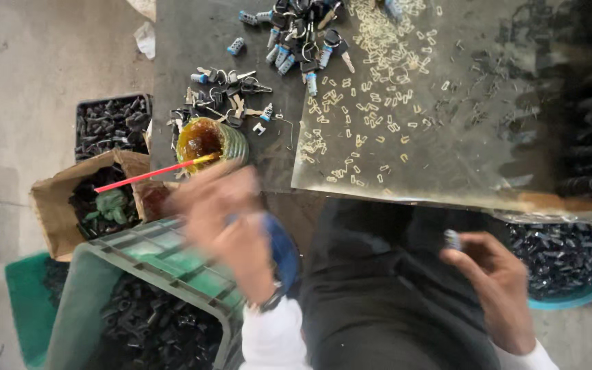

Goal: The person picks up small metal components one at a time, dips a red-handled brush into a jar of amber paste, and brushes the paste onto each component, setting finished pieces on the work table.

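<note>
Between thumb and fingertips of the right hand (495,274), low over the dark lap, sits a small lock cylinder (452,239), silvery-blue; the fingers are pinched shut on it, with its end showing above the thumb. Just right of that hand a blue tub (570,300) holds a heap of small black parts.

Left of the lap, the left hand (231,223) is blurred, fingers spread loosely above the rim of a green crate (173,264); whether it has hold of anything I cannot tell. A blue cloth (281,250) lies just beside its wrist. More black parts fill the crate.

Above the left hand, at the edge of a dark table (186,41), stands a jar (212,140) of amber grease with a red stick (152,173) leaning out to the left. Around the jar lie keys (231,85) and more cylinders, with another pile at the top. A clear sheet (460,116) covers the table's right part, strewn with small pale clips (371,103).

Left of the crate, a cardboard box (53,205) holds dark and green pieces, and a black tray (111,123) of parts sits on the floor beyond it.
</note>
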